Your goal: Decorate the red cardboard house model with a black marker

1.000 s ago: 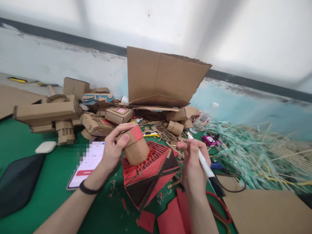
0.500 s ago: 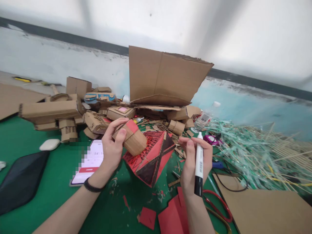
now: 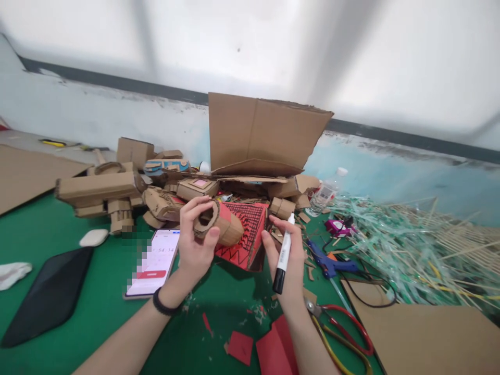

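The tube [image 3: 229,227] is matt cardboard, the marker [image 3: 284,254] smooth plastic, the bottle [image 3: 325,195] glossy.

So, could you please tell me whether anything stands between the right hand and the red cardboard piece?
Nothing visible does: the right hand, holding the marker, is at the right edge of the red cardboard piece. The left hand and cardboard tube are on its left.
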`<state>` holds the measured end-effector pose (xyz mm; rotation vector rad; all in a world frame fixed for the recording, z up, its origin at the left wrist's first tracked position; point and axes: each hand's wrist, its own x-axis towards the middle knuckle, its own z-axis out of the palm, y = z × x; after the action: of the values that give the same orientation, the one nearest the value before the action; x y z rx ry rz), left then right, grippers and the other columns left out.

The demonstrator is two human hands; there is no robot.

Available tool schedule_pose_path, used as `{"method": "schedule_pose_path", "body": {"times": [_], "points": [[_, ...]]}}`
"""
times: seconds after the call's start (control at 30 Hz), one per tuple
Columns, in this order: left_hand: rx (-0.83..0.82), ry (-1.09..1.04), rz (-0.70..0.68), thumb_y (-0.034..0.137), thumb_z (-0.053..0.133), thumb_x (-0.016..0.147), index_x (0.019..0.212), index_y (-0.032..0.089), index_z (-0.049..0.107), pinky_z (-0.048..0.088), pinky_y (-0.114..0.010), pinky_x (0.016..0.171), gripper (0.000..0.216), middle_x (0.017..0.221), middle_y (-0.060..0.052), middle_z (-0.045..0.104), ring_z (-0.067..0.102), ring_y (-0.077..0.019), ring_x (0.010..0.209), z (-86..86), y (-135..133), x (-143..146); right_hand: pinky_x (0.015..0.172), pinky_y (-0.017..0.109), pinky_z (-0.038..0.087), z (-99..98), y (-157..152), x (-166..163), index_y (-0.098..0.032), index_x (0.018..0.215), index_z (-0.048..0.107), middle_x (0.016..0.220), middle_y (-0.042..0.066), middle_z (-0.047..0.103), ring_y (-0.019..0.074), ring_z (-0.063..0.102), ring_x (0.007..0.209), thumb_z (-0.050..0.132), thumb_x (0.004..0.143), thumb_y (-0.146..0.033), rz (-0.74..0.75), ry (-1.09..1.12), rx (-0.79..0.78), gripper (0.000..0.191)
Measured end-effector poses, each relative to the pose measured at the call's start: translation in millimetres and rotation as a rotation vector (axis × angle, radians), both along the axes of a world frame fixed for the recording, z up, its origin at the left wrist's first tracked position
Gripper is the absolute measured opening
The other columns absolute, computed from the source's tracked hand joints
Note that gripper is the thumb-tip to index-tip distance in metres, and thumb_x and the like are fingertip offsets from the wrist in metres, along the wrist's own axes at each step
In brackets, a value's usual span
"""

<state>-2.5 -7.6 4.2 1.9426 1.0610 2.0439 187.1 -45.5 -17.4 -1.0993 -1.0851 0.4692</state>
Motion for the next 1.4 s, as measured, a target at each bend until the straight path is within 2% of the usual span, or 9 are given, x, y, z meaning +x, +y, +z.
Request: {"method": "schedule_pose_path", "body": {"times": [0.27, 0.37, 0.5, 0.57, 0.67, 0.87, 1.1, 1.23, 1.4], "points": [[0.054, 0.078, -0.238, 0.068, 0.052, 0.11, 0.143, 0.029, 0.062, 0.052, -0.06, 0.122, 0.052, 0.148, -0.016, 0.065, 0.061, -0.0361, 0.147, -13.3, -1.4, 4.0, 0.113, 0.055, 0.057, -21.9, 20.7, 20.7, -0.023, 0.119, 0.064, 0.125, 0.013, 0.076, 0.0281, 0.076, 0.118, 0.075, 0.094, -0.05, -0.078, 0.005, 0.002, 0.039], [0.032, 0.044, -0.294, 0.069, 0.052, 0.109, 0.145, 0.03, 0.062, 0.051, -0.06, 0.124, 0.054, 0.153, -0.017, 0.064, 0.059, -0.0357, 0.15, -15.3, 4.5, -1.1, 0.108, 0.053, 0.06, -30.1, 29.3, 28.2, -0.023, 0.115, 0.063, 0.118, 0.012, 0.078, 0.0272, 0.078, 0.112, 0.075, 0.094, -0.053, -0.082, 0.015, 0.009, 0.039], [-0.245, -0.066, -0.168, 0.062, 0.057, 0.11, 0.144, 0.025, 0.062, 0.041, -0.057, 0.133, 0.05, 0.159, -0.017, 0.061, 0.056, -0.0331, 0.155, -16.6, 22.8, -14.6, 0.09, 0.043, 0.065, -35.0, 33.0, 36.2, -0.022, 0.115, 0.065, 0.106, 0.009, 0.079, 0.0248, 0.079, 0.1, 0.078, 0.092, -0.051, -0.075, -0.001, 0.007, 0.039], [-0.385, -0.08, -0.156, 0.063, 0.06, 0.109, 0.144, 0.022, 0.062, 0.05, -0.057, 0.126, 0.055, 0.152, -0.019, 0.067, 0.064, -0.0343, 0.146, -20.6, 32.4, -18.8, 0.087, 0.041, 0.065, -34.9, 31.5, 37.6, -0.022, 0.117, 0.065, 0.105, 0.009, 0.079, 0.0245, 0.079, 0.098, 0.078, 0.093, -0.05, -0.068, -0.01, 0.003, 0.039], [-0.532, -0.06, -0.213, 0.07, 0.062, 0.105, 0.141, 0.02, 0.067, 0.062, -0.055, 0.112, 0.062, 0.141, -0.019, 0.076, 0.075, -0.036, 0.132, -31.4, 41.8, -18.5, 0.093, 0.044, 0.064, -32.2, 27.8, 36.1, -0.022, 0.12, 0.065, 0.109, 0.01, 0.079, 0.0256, 0.079, 0.103, 0.078, 0.093, -0.049, -0.065, -0.023, 0.001, 0.04], [-0.677, -0.062, -0.354, 0.079, 0.058, 0.103, 0.14, 0.027, 0.074, 0.054, -0.057, 0.122, 0.066, 0.141, -0.015, 0.079, 0.071, -0.0369, 0.141, -45.9, 44.4, -10.6, 0.099, 0.046, 0.062, -20.2, 19.5, 29.5, -0.024, 0.122, 0.064, 0.118, 0.01, 0.077, 0.0263, 0.077, 0.112, 0.075, 0.096, -0.046, -0.071, -0.058, 0.053, 0.036], [-0.759, -0.124, -0.425, 0.077, 0.054, 0.106, 0.153, 0.031, 0.065, 0.043, -0.053, 0.132, 0.067, 0.159, -0.011, 0.067, 0.052, -0.0352, 0.16, -32.3, 32.7, -6.7, 0.098, 0.046, 0.061, -15.8, 21.1, 33.3, -0.023, 0.117, 0.066, 0.113, 0.009, 0.078, 0.0254, 0.077, 0.106, 0.073, 0.096, -0.047, -0.153, -0.081, 0.062, 0.032], [-0.796, -0.11, -0.474, 0.077, 0.059, 0.104, 0.158, 0.028, 0.057, 0.05, -0.049, 0.125, 0.074, 0.148, -0.012, 0.073, 0.064, -0.0348, 0.144, -23.0, 25.5, -2.4, 0.096, 0.047, 0.061, -15.3, 22.4, 37.2, -0.022, 0.12, 0.065, 0.112, 0.01, 0.078, 0.0254, 0.077, 0.102, 0.07, 0.098, -0.05, -0.21, -0.056, 0.048, 0.035], [-0.795, -0.089, -0.485, 0.081, 0.063, 0.099, 0.154, 0.026, 0.06, 0.053, -0.048, 0.12, 0.078, 0.136, -0.011, 0.075, 0.07, -0.0325, 0.129, -22.1, 23.2, 0.8, 0.11, 0.056, 0.057, -1.3, 10.6, 33.6, -0.024, 0.135, 0.056, 0.128, 0.013, 0.074, 0.0277, 0.073, 0.124, 0.065, 0.105, -0.054, -0.283, 0.009, 0.097, 0.044]]}}
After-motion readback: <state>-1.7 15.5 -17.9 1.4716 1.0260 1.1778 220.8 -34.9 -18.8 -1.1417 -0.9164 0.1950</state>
